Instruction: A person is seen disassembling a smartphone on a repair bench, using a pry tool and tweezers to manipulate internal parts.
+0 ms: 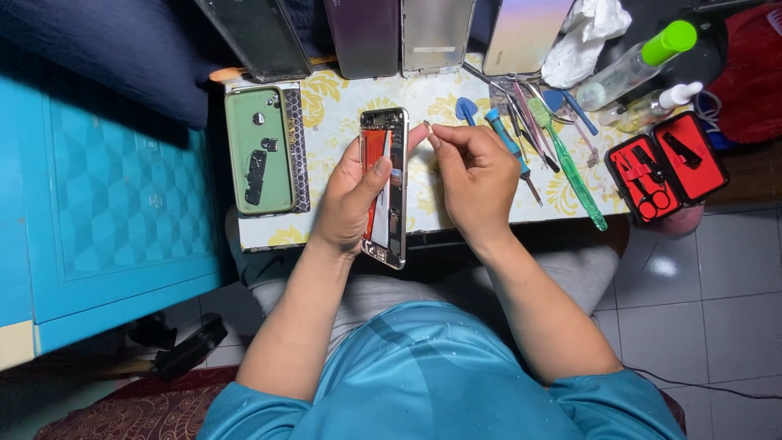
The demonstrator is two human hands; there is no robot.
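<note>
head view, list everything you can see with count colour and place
opened phone: 1, silver frame with red and dark insides, held upright over the table's middle
small part: 1, pale, pinched beside the phone's top
green back cover: 1, on a dark mat, table left
phones and panels: 4, dark, purple, silver, pale, along the far edge
hand tools: several, blue, green, metal, table right
green toothbrush: 1, right of the tools
red tool case: 1, open, far right
bottles: 2, clear, green and white caps, top right
white tissue: 1, top right
table: 1, white and yellow floral
blue cabinet: 1, left
left hand: holds phone
right hand: pinches part
</note>
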